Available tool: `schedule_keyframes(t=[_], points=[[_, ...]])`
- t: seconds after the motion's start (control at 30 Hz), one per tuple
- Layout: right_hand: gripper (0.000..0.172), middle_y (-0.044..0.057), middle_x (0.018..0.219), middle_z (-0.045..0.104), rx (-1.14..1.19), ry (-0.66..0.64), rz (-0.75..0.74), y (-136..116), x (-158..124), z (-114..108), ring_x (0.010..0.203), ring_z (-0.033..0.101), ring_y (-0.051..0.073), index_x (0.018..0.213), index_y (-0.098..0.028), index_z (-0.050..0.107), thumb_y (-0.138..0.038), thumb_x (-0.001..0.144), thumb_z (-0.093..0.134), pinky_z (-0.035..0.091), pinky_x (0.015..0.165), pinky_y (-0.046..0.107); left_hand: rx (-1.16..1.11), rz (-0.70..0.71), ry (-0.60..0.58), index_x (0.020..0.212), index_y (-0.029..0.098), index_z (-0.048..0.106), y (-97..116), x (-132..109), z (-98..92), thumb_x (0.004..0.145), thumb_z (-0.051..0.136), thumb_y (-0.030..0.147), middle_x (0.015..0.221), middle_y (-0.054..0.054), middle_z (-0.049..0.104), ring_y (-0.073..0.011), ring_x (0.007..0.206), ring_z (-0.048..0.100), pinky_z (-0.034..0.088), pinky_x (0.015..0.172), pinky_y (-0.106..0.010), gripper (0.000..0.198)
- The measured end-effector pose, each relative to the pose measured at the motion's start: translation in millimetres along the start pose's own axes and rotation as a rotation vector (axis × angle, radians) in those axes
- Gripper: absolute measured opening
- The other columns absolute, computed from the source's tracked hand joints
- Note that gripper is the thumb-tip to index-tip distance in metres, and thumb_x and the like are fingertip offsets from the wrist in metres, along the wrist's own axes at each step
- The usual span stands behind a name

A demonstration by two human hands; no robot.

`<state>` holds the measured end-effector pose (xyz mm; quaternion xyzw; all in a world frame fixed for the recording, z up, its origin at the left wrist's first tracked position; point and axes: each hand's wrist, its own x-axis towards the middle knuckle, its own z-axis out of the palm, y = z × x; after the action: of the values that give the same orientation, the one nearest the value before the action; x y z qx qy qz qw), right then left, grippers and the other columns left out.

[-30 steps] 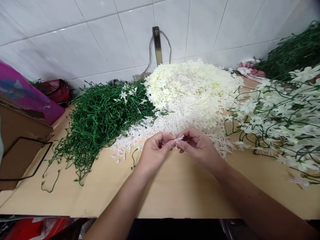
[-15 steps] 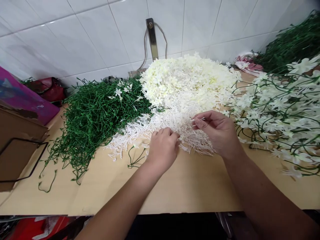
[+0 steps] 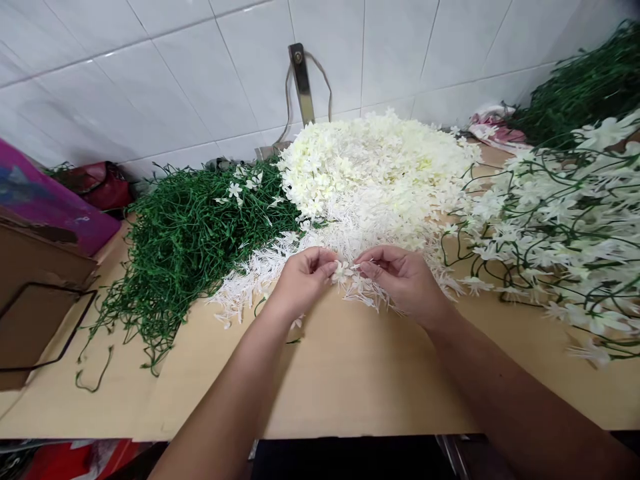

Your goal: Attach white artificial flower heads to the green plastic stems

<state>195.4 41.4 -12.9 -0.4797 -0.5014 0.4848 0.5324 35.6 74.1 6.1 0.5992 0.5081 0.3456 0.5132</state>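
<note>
My left hand [image 3: 300, 280] and my right hand [image 3: 403, 280] meet over the near edge of a spread of thin white plastic stamen pieces [image 3: 320, 250]. Both pinch a small white artificial flower [image 3: 343, 271] held between their fingertips. A green stem [image 3: 260, 305] hangs down under my left hand. Behind the hands lies a big heap of cream flower heads [image 3: 375, 163]. A pile of bare green stems [image 3: 190, 233] lies to the left on the wooden table [image 3: 360, 373].
Finished green stems with white flowers [image 3: 565, 227] cover the right side. More green stems [image 3: 585, 87] are heaped at the back right near a pink cloth [image 3: 493, 130]. A cardboard box [image 3: 35, 293], a purple bag [image 3: 45, 200] and a red bag [image 3: 100, 183] stand at left.
Half a second ago the hands were apart in the stamen pile, the right pinching a white piece. They have come back together near the table, holding a small flower between them.
</note>
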Motion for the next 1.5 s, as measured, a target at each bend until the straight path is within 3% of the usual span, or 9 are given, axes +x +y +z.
schedule_keyframes(t=[0.1,0.23,0.37,0.6,0.73,0.83,1.17,1.33,1.5], points=[[0.019,0.0,0.065,0.061,0.127,-0.021,0.115,2.6,0.6,5.1,0.061,0.054,0.01,0.071,-0.016,0.064,-0.032,0.063,0.071,0.044,0.06,0.025,-0.417,-0.117,-0.054,0.069,0.013,0.059,2.6,-7.5,-1.1,0.061,0.069,0.019,0.059,0.003,0.057,-0.0068,0.055,0.049,0.039,0.058,-0.019,0.014],[0.025,-0.002,0.062,0.062,0.308,0.024,0.253,2.9,0.0,10.9,0.06,0.055,0.008,0.065,-0.017,0.064,-0.035,0.054,0.077,0.045,0.061,0.023,-0.696,-0.189,-0.053,0.07,0.014,0.059,0.9,-12.3,3.1,0.051,0.077,0.022,0.061,0.003,0.057,-0.0054,0.055,0.05,0.041,0.057,-0.017,0.027],[0.027,-0.003,0.061,0.061,0.434,0.018,0.334,1.5,-2.3,17.5,0.059,0.053,0.007,0.063,-0.016,0.064,-0.034,0.049,0.08,0.044,0.059,0.02,-0.724,-0.206,-0.019,0.071,0.013,0.059,-4.8,-10.9,10.7,0.053,0.075,0.021,0.061,0.003,0.057,-0.0047,0.054,0.049,0.038,0.054,-0.016,0.026],[0.025,-0.005,0.056,0.056,0.477,0.017,0.33,3.5,-4.7,23.3,0.055,0.048,0.005,0.059,-0.016,0.063,-0.033,0.051,0.079,0.04,0.055,0.019,-0.674,-0.168,0.054,0.068,0.013,0.059,-5.4,-11.7,21.6,0.058,0.071,0.018,0.058,0.004,0.056,-0.0038,0.052,0.047,0.037,0.053,-0.015,0.016],[0.021,-0.003,0.06,0.057,0.415,0.063,0.235,5.4,-7.0,26.3,0.055,0.048,0.006,0.062,-0.016,0.062,-0.032,0.059,0.075,0.041,0.055,0.02,-0.69,-0.151,0.107,0.067,0.013,0.059,-2.3,-13.4,24.5,0.059,0.069,0.014,0.059,0.004,0.056,-0.003,0.053,0.047,0.037,0.055,-0.015,0.014],[0.017,-0.001,0.065,0.059,0.32,0.1,0.096,5.7,-9.2,29.9,0.059,0.051,0.008,0.066,-0.016,0.06,-0.03,0.066,0.07,0.044,0.058,0.022,-0.735,-0.181,0.079,0.069,0.013,0.059,-2.6,-14.0,24.7,0.058,0.07,0.016,0.059,0.004,0.056,-0.0032,0.052,0.047,0.037,0.053,-0.015,0.015],[0.008,0.005,0.078,0.053,-0.252,0.225,-0.33,5.6,-13.3,33.3,0.07,0.054,0.014,0.07,-0.016,0.057,-0.019,0.077,0.055,0.047,0.062,0.03,-0.932,-0.312,0.01,0.071,0.013,0.061,-4.4,-14.3,23.0,0.051,0.073,0.011,0.063,0.003,0.058,-0.0035,0.054,0.051,0.042,0.055,-0.014,0.023],[0.007,0.006,0.077,0.055,-0.511,0.23,-0.529,4.1,-14.4,30.6,0.076,0.055,0.018,0.07,-0.016,0.057,-0.014,0.076,0.055,0.046,0.07,0.034,-0.857,-0.288,0.043,0.073,0.013,0.061,-5.2,-14.3,22.4,0.052,0.073,0.014,0.061,0.003,0.056,-0.0029,0.052,0.049,0.04,0.053,-0.013,0.024],[0.007,0.006,0.079,0.057,-0.514,0.172,-0.522,3.8,-14.4,28.2,0.08,0.056,0.019,0.071,-0.019,0.057,-0.015,0.076,0.055,0.046,0.074,0.036,-0.629,-0.172,0.066,0.073,0.013,0.06,-3.2,-14.5,19.6,0.06,0.07,0.017,0.063,0.003,0.055,-0.0029,0.053,0.045,0.037,0.052,-0.014,0.017]])
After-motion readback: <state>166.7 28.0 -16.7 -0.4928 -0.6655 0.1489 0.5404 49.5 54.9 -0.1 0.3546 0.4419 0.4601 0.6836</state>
